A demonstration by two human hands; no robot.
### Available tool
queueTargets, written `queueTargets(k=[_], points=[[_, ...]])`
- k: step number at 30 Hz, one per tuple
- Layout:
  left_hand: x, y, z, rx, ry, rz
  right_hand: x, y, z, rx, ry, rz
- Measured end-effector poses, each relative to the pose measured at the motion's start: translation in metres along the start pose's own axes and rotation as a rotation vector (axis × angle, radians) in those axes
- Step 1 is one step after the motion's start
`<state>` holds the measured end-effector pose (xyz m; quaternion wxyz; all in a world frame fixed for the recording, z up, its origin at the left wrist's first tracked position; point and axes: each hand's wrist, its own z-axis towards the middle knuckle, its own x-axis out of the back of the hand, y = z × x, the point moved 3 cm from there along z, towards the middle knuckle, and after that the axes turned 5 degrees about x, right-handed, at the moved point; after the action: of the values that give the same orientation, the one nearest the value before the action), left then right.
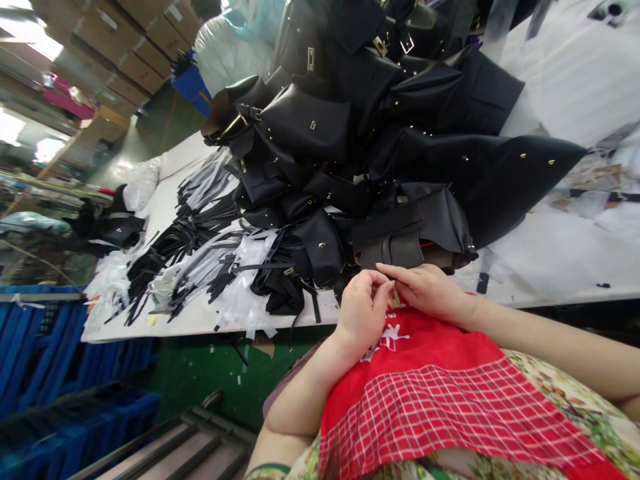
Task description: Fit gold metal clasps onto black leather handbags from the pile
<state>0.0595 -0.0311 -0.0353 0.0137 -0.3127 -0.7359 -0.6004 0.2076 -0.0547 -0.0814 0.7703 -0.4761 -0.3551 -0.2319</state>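
Note:
My left hand (364,305) is closed in a pinch close to the red apron (430,340), thumb and forefinger together. Beside it my right hand (433,291) is partly closed, its fingers meeting the left fingertips. A small thin piece (397,297), perhaps brass-coloured, shows between the hands; its kind is unclear. Just beyond the fingers lies a black bag (393,248) with a strap loop on its front. Behind it rises a pile of black bags (307,127) with gold-coloured clasps and studs.
Left of the pile, black straps (187,237) and clear plastic strips (245,257) cover part of the white table (120,330). Blue pallets (75,427) stand at the lower left, near a metal-framed rack (185,443). Cardboard boxes (113,50) are stacked at the back left.

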Motion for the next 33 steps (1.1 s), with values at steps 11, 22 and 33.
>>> queueTargets(k=[11, 22, 33], points=[[0.022, -0.001, -0.001, 0.112, -0.032, -0.495, -0.001, 0.010, 0.004, -0.096, 0.019, 0.031], [0.022, -0.017, 0.015, 0.083, -0.073, -0.368, -0.004, 0.010, 0.001, -0.124, 0.001, 0.064], [0.025, -0.006, 0.022, -0.173, -0.032, 0.089, -0.003, 0.009, -0.002, -0.146, 0.014, 0.071]])
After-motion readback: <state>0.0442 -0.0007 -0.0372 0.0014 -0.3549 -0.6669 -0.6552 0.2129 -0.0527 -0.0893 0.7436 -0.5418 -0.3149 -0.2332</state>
